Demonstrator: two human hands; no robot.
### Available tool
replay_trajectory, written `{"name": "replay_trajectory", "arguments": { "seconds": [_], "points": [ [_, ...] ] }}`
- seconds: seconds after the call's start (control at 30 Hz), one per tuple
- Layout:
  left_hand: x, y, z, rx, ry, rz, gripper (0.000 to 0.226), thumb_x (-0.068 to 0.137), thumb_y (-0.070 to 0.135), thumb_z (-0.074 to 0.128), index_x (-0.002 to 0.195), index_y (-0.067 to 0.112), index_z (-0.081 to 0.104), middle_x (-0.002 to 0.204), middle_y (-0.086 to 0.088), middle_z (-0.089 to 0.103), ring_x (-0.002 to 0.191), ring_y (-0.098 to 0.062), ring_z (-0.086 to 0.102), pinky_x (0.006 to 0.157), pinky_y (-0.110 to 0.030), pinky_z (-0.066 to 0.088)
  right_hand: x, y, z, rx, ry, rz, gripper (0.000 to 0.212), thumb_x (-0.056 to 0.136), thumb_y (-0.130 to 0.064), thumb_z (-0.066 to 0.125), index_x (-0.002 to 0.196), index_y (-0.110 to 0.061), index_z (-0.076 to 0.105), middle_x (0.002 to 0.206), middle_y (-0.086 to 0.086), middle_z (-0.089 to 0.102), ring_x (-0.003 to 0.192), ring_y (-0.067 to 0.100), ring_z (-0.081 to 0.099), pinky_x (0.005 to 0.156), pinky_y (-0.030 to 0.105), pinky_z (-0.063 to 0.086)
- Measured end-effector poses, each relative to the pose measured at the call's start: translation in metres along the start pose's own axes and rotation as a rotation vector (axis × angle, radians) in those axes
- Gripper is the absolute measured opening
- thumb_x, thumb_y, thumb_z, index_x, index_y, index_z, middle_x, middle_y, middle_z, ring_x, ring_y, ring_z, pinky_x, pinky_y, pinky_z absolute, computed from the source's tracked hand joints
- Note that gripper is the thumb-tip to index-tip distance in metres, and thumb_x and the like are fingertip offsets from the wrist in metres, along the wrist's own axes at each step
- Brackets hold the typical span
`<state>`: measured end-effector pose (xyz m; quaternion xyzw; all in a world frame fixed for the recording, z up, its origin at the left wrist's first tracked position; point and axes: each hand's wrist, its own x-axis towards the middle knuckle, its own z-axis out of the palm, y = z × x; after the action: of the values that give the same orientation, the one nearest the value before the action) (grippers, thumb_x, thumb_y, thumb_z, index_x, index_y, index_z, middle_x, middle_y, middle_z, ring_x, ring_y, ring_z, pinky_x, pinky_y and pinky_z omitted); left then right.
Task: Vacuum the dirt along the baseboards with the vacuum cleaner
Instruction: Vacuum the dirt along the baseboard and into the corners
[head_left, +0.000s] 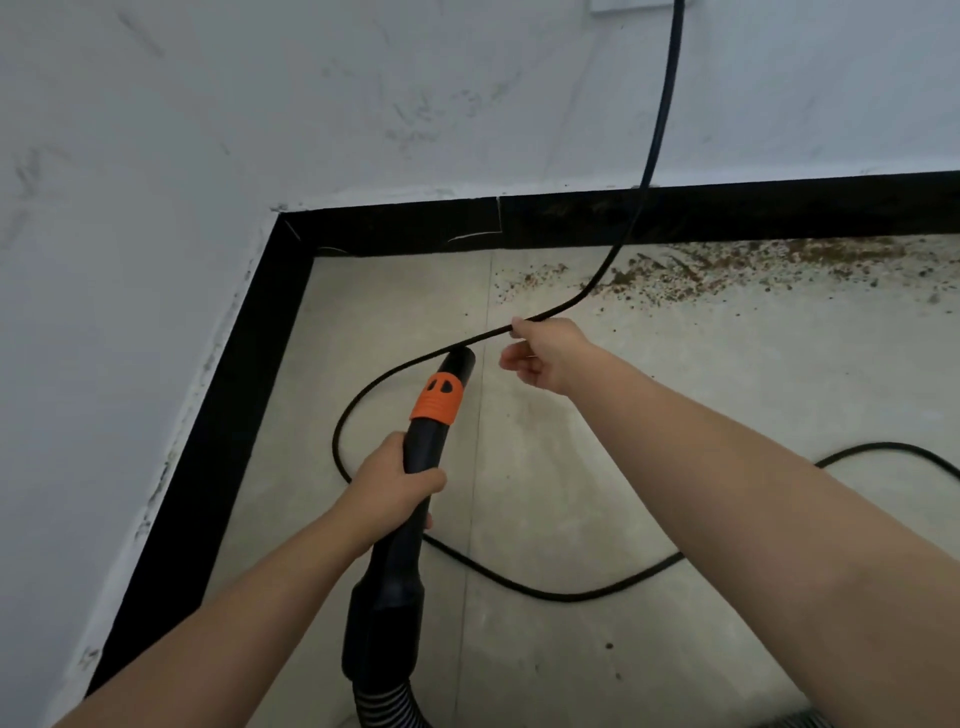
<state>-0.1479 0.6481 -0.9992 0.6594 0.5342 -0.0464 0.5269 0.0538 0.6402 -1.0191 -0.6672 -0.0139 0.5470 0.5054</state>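
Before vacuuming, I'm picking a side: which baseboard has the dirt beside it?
The far baseboard, right of the corner; brown dirt lies below it. The left one's floor looks clean.

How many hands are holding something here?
2. The left hand grips the vacuum nozzle; the right hand pinches the black power cord above the floor.

Black plastic vacuum wand (415, 457) with orange collar (436, 397): tilted, open nozzle aimed toward 12 o'clock, gripped mid-shaft; ribbed black hose (387, 701) at its 6 o'clock end. Thin black power cord (654, 130): hangs down the wall, loops over the floor, lifted just past the nozzle. Glossy black baseboard (727, 213): lines the corner. Brown crumbly dirt (727, 265): scattered along baseboard, 1 to 2 o'clock.
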Motion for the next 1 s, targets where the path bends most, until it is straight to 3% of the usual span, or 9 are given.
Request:
{"name": "replay_trajectory", "arguments": {
  "seconds": [0.17, 0.33, 0.4, 0.5, 0.67, 0.8, 0.87, 0.9, 1.0],
  "points": [
    [0.006, 0.009, 0.015, 0.065, -0.069, -0.027, 0.023, 0.085, 0.006, 0.056, 0.102, 0.008, 0.042, 0.082, -0.007, 0.05, 0.053, -0.02, 0.055, 0.046, -0.026, 0.047, 0.008, -0.005, -0.029, -0.36, 0.062, -0.043, 0.022, 0.097, -0.019, 0.044, 0.115, -0.006, 0.048, 0.076, 0.008, 0.058, 0.062, 0.019, 0.057, 0.053, 0.025, 0.041],
    [0.017, 0.027, 0.036, 0.157, -0.131, -0.006, 0.026, 0.084, 0.01, 0.057, 0.104, 0.007, 0.041, 0.086, -0.009, 0.051, 0.058, -0.022, 0.055, 0.054, -0.03, 0.049, 0.004, -0.005, -0.089, -1.16, 0.198, -0.182, 0.022, 0.094, -0.008, 0.038, 0.11, -0.002, 0.052, 0.11, 0.017, 0.053, 0.103, 0.031, 0.054, 0.072, 0.026, 0.035],
    [0.021, 0.038, 0.049, 0.161, -0.172, -0.014, 0.027, 0.085, 0.01, 0.056, 0.106, 0.007, 0.04, 0.084, -0.008, 0.05, 0.055, -0.02, 0.054, 0.049, -0.026, 0.046, -0.005, -0.003, -0.116, -1.199, 0.186, -0.115, 0.03, 0.094, -0.005, 0.038, 0.116, 0.004, 0.056, 0.116, 0.02, 0.058, 0.094, 0.032, 0.055, 0.071, 0.031, 0.04],
    [0.028, 0.061, 0.073, 0.121, -0.219, -0.039, 0.028, 0.086, 0.01, 0.056, 0.108, 0.008, 0.039, 0.085, -0.008, 0.049, 0.057, -0.019, 0.052, 0.047, -0.025, 0.044, -0.027, 0.009, -0.153, -1.074, 0.106, -0.061, 0.031, 0.094, 0.001, 0.035, 0.113, 0.011, 0.057, 0.111, 0.023, 0.062, 0.093, 0.035, 0.061, 0.066, 0.033, 0.046],
    [0.034, 0.109, 0.134, -0.089, -0.304, -0.097, 0.024, 0.086, 0.011, 0.061, 0.102, 0.005, 0.043, 0.077, -0.008, 0.049, 0.059, -0.018, 0.049, 0.052, -0.027, 0.042, -0.077, 0.044, -0.203, -0.792, -0.016, 0.1, 0.025, 0.093, 0.004, 0.036, 0.087, -0.008, 0.056, 0.082, 0.006, 0.062, 0.074, 0.018, 0.06, 0.061, 0.022, 0.047],
    [0.034, 0.148, 0.193, -0.321, -0.276, -0.165, 0.019, 0.089, 0.014, 0.059, 0.104, 0.004, 0.051, 0.071, -0.008, 0.047, 0.059, -0.019, 0.046, 0.053, -0.027, 0.04, -0.106, 0.069, -0.233, -0.299, -0.069, 0.117, 0.019, 0.091, 0.002, 0.042, 0.089, -0.005, 0.06, 0.077, 0.009, 0.068, 0.07, 0.018, 0.066, 0.065, 0.028, 0.053],
    [0.036, 0.165, 0.218, -0.402, -0.242, -0.177, 0.025, 0.089, 0.015, 0.058, 0.11, 0.003, 0.051, 0.082, -0.01, 0.053, 0.069, -0.023, 0.05, 0.062, -0.029, 0.044, -0.121, 0.076, -0.242, -0.001, -0.195, 0.142, 0.014, 0.083, -0.013, 0.055, 0.093, -0.005, 0.06, 0.078, 0.012, 0.069, 0.069, 0.021, 0.067, 0.068, 0.032, 0.055],
    [0.038, 0.172, 0.228, -0.437, -0.217, -0.188, 0.031, 0.089, 0.015, 0.058, 0.117, 0.001, 0.051, 0.094, -0.012, 0.057, 0.08, -0.025, 0.053, 0.071, -0.031, 0.045, -0.126, 0.078, -0.247, 0.13, -0.262, 0.145, 0.03, 0.07, -0.024, 0.067, 0.094, -0.006, 0.061, 0.079, 0.012, 0.068, 0.069, 0.022, 0.067, 0.067, 0.033, 0.055],
    [0.036, 0.194, 0.249, -0.554, -0.17, -0.237, 0.044, 0.09, 0.017, 0.057, 0.129, -0.001, 0.044, 0.126, -0.016, 0.054, 0.112, -0.029, 0.053, 0.094, -0.037, 0.042, -0.129, 0.079, -0.26, 0.226, -0.32, 0.063, 0.053, 0.046, -0.016, 0.078, 0.096, -0.009, 0.063, 0.081, 0.01, 0.067, 0.07, 0.023, 0.066, 0.063, 0.032, 0.056]
  ]
}}
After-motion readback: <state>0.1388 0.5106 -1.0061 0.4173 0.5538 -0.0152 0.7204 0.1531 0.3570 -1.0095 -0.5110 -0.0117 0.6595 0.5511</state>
